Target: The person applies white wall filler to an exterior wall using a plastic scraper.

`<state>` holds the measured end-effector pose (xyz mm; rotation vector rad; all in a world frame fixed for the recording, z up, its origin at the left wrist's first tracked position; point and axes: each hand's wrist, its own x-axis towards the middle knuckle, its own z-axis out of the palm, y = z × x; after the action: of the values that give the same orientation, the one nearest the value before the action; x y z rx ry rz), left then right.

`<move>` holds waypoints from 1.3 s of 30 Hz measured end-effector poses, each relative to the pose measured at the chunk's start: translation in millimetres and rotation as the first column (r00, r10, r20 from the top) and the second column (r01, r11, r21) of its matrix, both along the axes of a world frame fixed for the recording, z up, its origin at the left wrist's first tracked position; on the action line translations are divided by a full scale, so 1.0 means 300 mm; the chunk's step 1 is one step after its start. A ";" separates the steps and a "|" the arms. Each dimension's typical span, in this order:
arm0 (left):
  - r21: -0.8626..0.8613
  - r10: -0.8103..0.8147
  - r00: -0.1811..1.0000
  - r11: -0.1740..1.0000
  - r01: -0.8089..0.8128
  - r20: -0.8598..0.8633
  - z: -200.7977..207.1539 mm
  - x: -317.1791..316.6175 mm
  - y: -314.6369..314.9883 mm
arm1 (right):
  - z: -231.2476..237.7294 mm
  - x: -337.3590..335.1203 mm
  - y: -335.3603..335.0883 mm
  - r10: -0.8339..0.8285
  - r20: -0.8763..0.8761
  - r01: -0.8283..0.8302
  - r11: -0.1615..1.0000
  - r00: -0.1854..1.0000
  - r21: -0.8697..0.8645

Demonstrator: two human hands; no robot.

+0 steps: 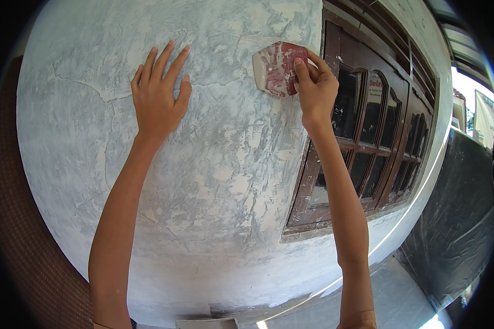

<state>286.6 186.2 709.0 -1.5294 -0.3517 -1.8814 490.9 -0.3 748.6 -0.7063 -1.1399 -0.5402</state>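
While most of the frame is filled by a patchy grey-white wall (203,181), a brown wooden window (399,148) is seen at the right. At upper left, the left hand (160,98) is laid on the wall, fingers spread. By the right hand (317,90), a white-smeared red scraper (280,68) is pinched at upper centre between fingers and thumb.

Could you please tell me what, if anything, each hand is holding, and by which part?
The right hand holds the red scraper by its right edge, on the window's side. The left hand is open and holds nothing.
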 end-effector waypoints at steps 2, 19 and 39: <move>-0.006 0.015 1.000 1.000 -0.015 0.005 -0.001 0.000 0.001 | -0.006 0.061 -0.019 -0.204 -0.067 0.208 0.976 0.977 0.068; -0.064 0.046 0.999 0.997 -0.046 0.005 -0.005 0.010 -0.018 | 0.000 0.189 -0.105 0.002 -0.249 0.070 0.958 0.968 0.279; -0.085 0.071 0.997 0.994 -0.070 0.010 -0.008 0.014 -0.029 | 0.078 0.125 -0.083 0.062 -0.211 0.020 0.930 0.975 0.366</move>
<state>290.8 177.6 706.7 -1.5400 -0.4905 -1.8429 528.4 -25.2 771.9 -0.4156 -0.8081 -0.6202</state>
